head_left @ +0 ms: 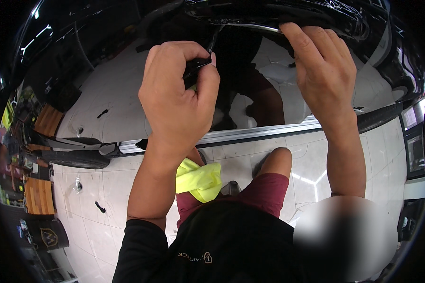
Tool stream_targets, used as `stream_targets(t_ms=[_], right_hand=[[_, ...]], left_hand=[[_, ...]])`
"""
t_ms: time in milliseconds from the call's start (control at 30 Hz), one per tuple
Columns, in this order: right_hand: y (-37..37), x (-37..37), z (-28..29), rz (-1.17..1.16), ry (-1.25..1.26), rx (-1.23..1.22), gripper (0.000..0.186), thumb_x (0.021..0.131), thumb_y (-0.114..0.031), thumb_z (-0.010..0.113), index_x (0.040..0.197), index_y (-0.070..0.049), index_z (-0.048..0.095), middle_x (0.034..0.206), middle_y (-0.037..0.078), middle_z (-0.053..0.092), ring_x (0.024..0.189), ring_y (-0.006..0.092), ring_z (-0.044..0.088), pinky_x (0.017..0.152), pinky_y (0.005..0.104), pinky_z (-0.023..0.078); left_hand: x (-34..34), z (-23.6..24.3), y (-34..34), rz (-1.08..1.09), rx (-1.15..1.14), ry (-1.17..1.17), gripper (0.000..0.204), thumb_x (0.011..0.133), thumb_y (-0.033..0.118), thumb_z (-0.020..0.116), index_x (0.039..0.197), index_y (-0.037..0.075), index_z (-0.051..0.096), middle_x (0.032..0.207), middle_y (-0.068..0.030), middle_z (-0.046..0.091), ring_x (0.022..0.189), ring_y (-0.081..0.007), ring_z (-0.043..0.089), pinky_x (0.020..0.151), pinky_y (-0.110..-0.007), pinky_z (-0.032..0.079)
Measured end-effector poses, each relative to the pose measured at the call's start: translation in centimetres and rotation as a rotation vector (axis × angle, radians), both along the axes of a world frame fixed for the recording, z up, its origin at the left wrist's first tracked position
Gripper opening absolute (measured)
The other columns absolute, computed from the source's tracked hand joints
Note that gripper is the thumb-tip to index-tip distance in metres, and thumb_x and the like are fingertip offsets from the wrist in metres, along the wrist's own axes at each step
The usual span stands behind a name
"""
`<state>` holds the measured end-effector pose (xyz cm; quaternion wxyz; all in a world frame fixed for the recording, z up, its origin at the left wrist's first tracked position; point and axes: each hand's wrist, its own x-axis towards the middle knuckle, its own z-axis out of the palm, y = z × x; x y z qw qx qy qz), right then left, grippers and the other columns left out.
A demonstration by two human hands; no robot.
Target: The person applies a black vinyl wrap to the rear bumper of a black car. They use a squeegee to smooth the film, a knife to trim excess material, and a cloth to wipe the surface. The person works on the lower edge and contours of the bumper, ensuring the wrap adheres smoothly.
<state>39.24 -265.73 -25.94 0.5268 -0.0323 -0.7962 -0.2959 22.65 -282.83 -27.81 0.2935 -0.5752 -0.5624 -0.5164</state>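
Observation:
In front of me is a glossy black car side panel [123, 85] that reflects the floor and my legs. Between thumb and curled fingers, my left hand [177, 89] pinches a piece of shiny black film [199, 65]. A thin, partly see-through strand runs from that pinch up to the panel. Along the upper panel lies a wrinkled, shiny film edge [255, 25]. My right hand [326, 70] meets this edge with its fingertips, fingers bent and the thumb mostly hidden behind them. A neon yellow cloth [200, 181] hangs over my lap.
A silver sill strip [264, 129] runs below the panel, with a tyre [80, 159] to the left. On the tiled floor [94, 179] lie a small black piece [100, 206] and a clear plastic item [77, 185]. A wooden box [38, 195] stands at far left.

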Motion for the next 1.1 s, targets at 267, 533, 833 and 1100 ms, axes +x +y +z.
stream_targets(t_ms=[267, 533, 833, 1100], right_hand=[[-0.7, 0.5, 0.3, -0.022, -0.033, -0.059, 0.042, 0.072, 0.007, 0.071, 0.111, -0.009, 0.069, 0.092, 0.009, 0.066, 0.082, 0.0237, 0.062, 0.071, 0.0334, 0.050], [-0.4, 1.0, 0.4, -0.023, -0.041, -0.066, 0.044, 0.071, 0.008, 0.070, 0.111, -0.009, 0.069, 0.092, 0.007, 0.065, 0.080, 0.0226, 0.061, 0.070, 0.0332, 0.050], [0.2, 1.3, 0.3, -0.013, -0.027, -0.085, 0.040, 0.073, 0.007, 0.069, 0.109, -0.010, 0.069, 0.090, 0.006, 0.065, 0.079, 0.0220, 0.060, 0.070, 0.0331, 0.049], [-0.2, 1.4, 0.3, -0.023, -0.030, -0.153, 0.033, 0.078, 0.005, 0.068, 0.108, -0.009, 0.069, 0.091, 0.007, 0.065, 0.080, 0.0232, 0.061, 0.071, 0.0335, 0.049]], left_hand=[[0.5, -0.2, 0.2, -0.008, 0.005, 0.056, 0.010, 0.083, -0.001, 0.069, 0.090, 0.000, 0.061, 0.089, -0.0109, 0.067, 0.079, -0.0150, 0.062, 0.071, -0.026, 0.046], [1.0, -0.7, 0.4, -0.036, 0.001, 0.090, 0.011, 0.082, -0.003, 0.069, 0.089, 0.001, 0.062, 0.090, -0.0119, 0.067, 0.078, -0.0153, 0.062, 0.069, -0.026, 0.046], [1.9, -1.0, 0.5, -0.048, -0.016, 0.058, 0.011, 0.081, -0.004, 0.069, 0.089, 0.000, 0.061, 0.090, -0.0129, 0.066, 0.077, -0.0155, 0.062, 0.067, -0.026, 0.046], [2.4, -1.7, 0.9, -0.124, 0.019, 0.079, 0.026, 0.064, -0.009, 0.067, 0.086, 0.004, 0.061, 0.085, -0.0092, 0.065, 0.075, -0.0254, 0.058, 0.063, -0.032, 0.047]])
